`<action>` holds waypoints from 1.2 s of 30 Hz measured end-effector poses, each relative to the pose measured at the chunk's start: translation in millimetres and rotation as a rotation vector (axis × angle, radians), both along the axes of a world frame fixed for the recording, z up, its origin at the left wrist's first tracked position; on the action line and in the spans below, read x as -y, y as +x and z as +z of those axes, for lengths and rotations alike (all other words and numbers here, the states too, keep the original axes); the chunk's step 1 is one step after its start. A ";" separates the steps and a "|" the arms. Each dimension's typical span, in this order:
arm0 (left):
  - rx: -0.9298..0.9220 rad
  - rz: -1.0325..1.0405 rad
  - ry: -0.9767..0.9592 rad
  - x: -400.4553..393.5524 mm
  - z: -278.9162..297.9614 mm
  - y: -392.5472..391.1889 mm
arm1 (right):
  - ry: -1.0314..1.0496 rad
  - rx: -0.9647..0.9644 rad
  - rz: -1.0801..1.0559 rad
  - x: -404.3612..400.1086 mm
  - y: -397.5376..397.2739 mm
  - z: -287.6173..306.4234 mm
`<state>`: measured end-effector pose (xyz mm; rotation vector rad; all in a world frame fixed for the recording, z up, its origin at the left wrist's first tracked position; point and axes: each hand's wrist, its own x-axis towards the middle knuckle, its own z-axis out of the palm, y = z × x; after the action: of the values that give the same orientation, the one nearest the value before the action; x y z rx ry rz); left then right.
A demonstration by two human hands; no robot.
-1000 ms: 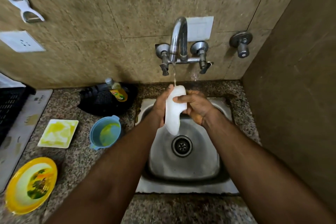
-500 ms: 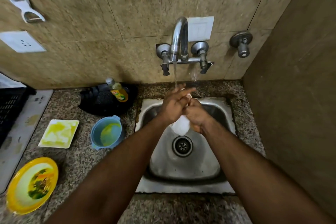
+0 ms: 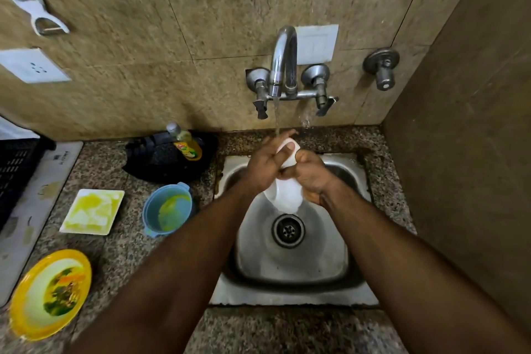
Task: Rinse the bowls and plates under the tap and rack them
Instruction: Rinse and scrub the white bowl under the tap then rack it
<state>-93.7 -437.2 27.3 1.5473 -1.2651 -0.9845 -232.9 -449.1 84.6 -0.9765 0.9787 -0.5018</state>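
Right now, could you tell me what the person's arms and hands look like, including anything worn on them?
Both forearms are bare, with no sleeves in view. The left hand and right hand wear no gloves, and no watch, bracelet or ring shows.

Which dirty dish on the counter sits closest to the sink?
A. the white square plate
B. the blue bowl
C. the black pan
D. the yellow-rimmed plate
B: the blue bowl stands just left of the sink, nearer than the white square plate and the yellow-rimmed plate; the black pan sits farther back by the wall.
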 end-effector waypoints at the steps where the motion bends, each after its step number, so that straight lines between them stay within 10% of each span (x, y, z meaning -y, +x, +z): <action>1: -0.061 0.051 0.035 -0.2 1.9 2.5 | 0.011 0.012 0.023 1.1 0.1 2.0; 15: -0.824 0.408 0.529 1.5 23.2 3.3 | 0.061 0.147 -0.222 -3.0 3.8 1.5; 19: -0.475 0.513 0.522 2.8 0.5 -13.0 | 0.013 -0.037 -0.307 3.1 11.3 -0.5; 23: 0.269 0.248 -0.105 -10.8 -7.7 -23.2 | 0.097 -0.057 -0.372 22.1 6.7 2.7; 26: 0.325 -0.005 -0.325 -1.5 -10.1 -11.2 | 0.145 -0.016 -0.398 27.3 8.1 1.9; 36: -0.631 0.349 0.466 19.2 21.3 14.4 | 0.170 -0.016 -0.390 32.4 36.4 21.4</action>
<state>-79.2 -456.4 48.6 1.5383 -0.3247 -1.4417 -196.4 -481.5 106.0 -0.6384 1.2133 -0.7217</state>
